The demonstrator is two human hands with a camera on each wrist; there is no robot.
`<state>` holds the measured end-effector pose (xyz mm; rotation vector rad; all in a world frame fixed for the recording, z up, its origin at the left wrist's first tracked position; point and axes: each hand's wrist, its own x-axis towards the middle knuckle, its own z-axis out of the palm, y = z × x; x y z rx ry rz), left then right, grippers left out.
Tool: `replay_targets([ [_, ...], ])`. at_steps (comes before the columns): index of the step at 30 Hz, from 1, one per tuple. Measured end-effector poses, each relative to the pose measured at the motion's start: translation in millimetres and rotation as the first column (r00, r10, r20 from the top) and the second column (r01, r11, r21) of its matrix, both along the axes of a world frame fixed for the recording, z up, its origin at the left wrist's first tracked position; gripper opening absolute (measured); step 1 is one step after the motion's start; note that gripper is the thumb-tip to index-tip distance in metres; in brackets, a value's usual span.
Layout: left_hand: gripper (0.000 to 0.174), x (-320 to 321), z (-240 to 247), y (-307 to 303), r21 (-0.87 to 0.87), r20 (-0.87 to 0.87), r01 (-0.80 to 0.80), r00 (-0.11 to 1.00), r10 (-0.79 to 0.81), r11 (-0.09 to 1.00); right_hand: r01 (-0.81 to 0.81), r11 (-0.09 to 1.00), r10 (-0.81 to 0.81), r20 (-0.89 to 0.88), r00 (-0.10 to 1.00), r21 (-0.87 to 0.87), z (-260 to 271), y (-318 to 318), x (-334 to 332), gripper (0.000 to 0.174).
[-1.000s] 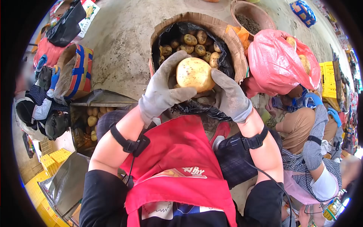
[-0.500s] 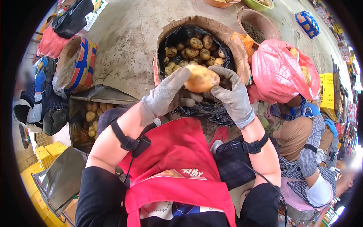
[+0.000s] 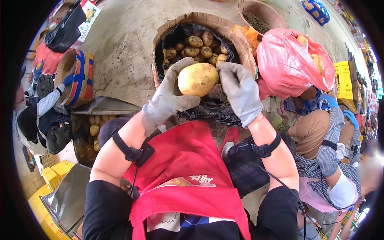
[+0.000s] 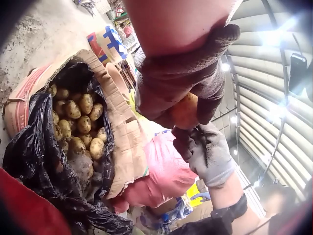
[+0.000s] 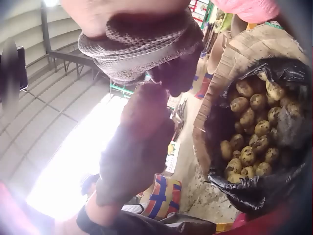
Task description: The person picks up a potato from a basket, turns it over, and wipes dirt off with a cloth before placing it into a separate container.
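Observation:
In the head view a large, pale yellow potato (image 3: 198,79) with small dark specks is up in front of the red apron. My left hand (image 3: 168,94), in a grey glove, grips its left side, thumb along the near edge and fingers round the far edge. The gloved right hand (image 3: 241,90) has bent fingers right at the potato's right end; I cannot tell whether they pinch it. Just beyond and below is a cardboard box (image 3: 248,52) lined with black plastic, holding many smaller, soil-marked potatoes (image 4: 84,124).
A pink plastic bag (image 3: 280,64) with potatoes stands right of the box, a brown tub (image 3: 276,14) behind it. At left are a dark-lined crate (image 3: 82,136) of potatoes and a striped carton (image 3: 82,82). Other people (image 3: 332,164) work on both sides.
Both hands tilted the potato edge-on half a second ago; now its broad face shows again. The right hand's fingers have drawn back to the potato's right end.

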<state>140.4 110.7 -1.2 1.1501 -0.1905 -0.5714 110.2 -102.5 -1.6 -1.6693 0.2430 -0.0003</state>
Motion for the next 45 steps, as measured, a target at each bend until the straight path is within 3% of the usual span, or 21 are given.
replay_targets([
  [3,0.094,-0.2,-2.9,-0.8,0.08,0.046,-0.012,0.999,0.009,0.997,0.079,0.833,0.196,0.426,0.883,-0.548,-4.8,11.4,-8.0,0.041],
  [5,0.092,-1.3,-4.7,-2.2,0.164,0.096,-0.002,0.995,-0.014,0.986,-0.001,0.988,0.009,0.05,0.999,-0.154,-1.9,7.0,-7.4,0.028],
  [7,0.085,-4.2,4.2,-3.5,-0.068,-0.171,-0.043,0.985,0.03,0.997,0.082,0.961,-0.076,-0.033,0.997,0.265,-16.4,-0.1,3.8,0.019],
  [11,0.067,15.6,47.4,53.2,-0.014,-0.034,-0.076,0.997,0.075,0.997,0.09,0.989,-0.075,-0.123,0.99,0.116,-22.6,-32.3,29.7,0.03],
  [15,0.06,25.4,91.9,201.0,-0.217,-0.131,-0.236,0.968,0.212,0.947,-0.076,0.97,0.026,-0.212,0.977,-0.23,-135.3,-94.2,60.6,0.044],
  [17,0.062,12.7,76.8,282.6,0.056,0.047,-0.304,0.952,0.302,0.951,-0.304,0.721,0.067,-0.374,0.925,-0.622,-165.4,-104.9,59.6,0.046],
  [19,0.054,-12.1,32.2,352.1,0.362,-0.097,-0.371,0.898,0.43,0.855,-0.464,0.703,0.064,-0.601,0.797,-0.539,-174.9,-93.4,53.4,0.052],
  [23,0.051,-90.4,-60.4,372.6,0.677,-0.221,-0.336,0.756,0.616,0.655,-0.473,0.7,0.051,-0.622,0.781,-0.535,-227.5,-59.3,43.4,0.083],
  [26,0.046,-136.8,-146.4,438.8,0.682,-0.378,-0.179,0.743,0.552,0.709,-0.487,0.662,-0.018,-0.662,0.75,-0.57,-242.2,-25.6,41.0,0.091],
  [27,0.041,-149.7,-173.2,463.2,0.661,-0.436,-0.13,0.735,0.52,0.739,-0.385,0.678,-0.124,-0.612,0.781,-0.627,-245.8,-17.9,40.7,0.069],
  [29,0.041,-152.8,-189.9,475.8,0.632,-0.504,-0.085,0.711,0.491,0.771,-0.528,0.577,0.112,-0.579,0.807,-0.623,-242.9,-11.1,33.6,0.044],
  [30,0.04,-150.4,-189.3,476.2,0.623,-0.517,-0.089,0.699,0.494,0.777,-0.7,0.439,0.403,-0.572,0.714,-0.564,-238.1,-9.4,29.7,0.032],
  [31,0.04,-146.0,-185.7,469.6,0.613,-0.525,-0.106,0.686,0.504,0.783,-0.868,0.25,0.514,-0.701,0.494,-0.429,-230.2,-9.5,30.0,0.034],
  [33,0.04,-122.8,-172.1,460.6,0.584,-0.513,-0.146,0.696,0.502,0.799,-0.864,0.207,0.358,-0.787,0.503,-0.458,-197.6,-19.1,35.8,0.038],
  [35,0.039,-92.3,-154.7,444.6,0.607,-0.414,-0.216,0.735,0.537,0.765,-0.671,0.452,0.129,-0.701,0.701,-0.588,-189.4,-38.9,61.3,0.052],
  [37,0.04,-60.5,-142.5,429.4,0.808,-0.029,-0.332,0.802,0.596,0.486,-0.357,0.652,-0.022,-0.488,0.872,-0.668,-208.4,-49.5,78.1,0.053],
  [38,0.04,-39.4,-106.6,389.9,0.81,-0.067,-0.294,0.813,0.579,0.507,-0.285,0.679,-0.077,-0.451,0.889,-0.677,-229.7,-52.4,92.3,0.067],
  [40,0.045,1.4,-48.2,354.3,0.824,-0.156,-0.156,0.862,0.482,0.544,-0.211,0.709,-0.203,-0.482,0.852,-0.673,-230.5,-41.3,113.6,0.077],
  [42,0.046,21.9,-11.0,308.5,0.82,-0.051,-0.245,0.869,0.492,0.518,-0.063,0.718,-0.417,-0.501,0.758,-0.693,-244.1,-32.6,134.8,0.098],
  [44,0.047,39.0,11.8,285.4,0.805,0.055,-0.336,0.863,0.503,0.489,-0.045,0.724,-0.482,-0.551,0.681,-0.689,-232.6,-25.8,153.7,0.091],
  [45,0.047,47.1,18.9,283.7,0.747,0.041,-0.337,0.883,0.467,0.573,-0.03,0.726,-0.516,-0.573,0.637,-0.687,-227.3,-23.7,162.1,0.09],
])
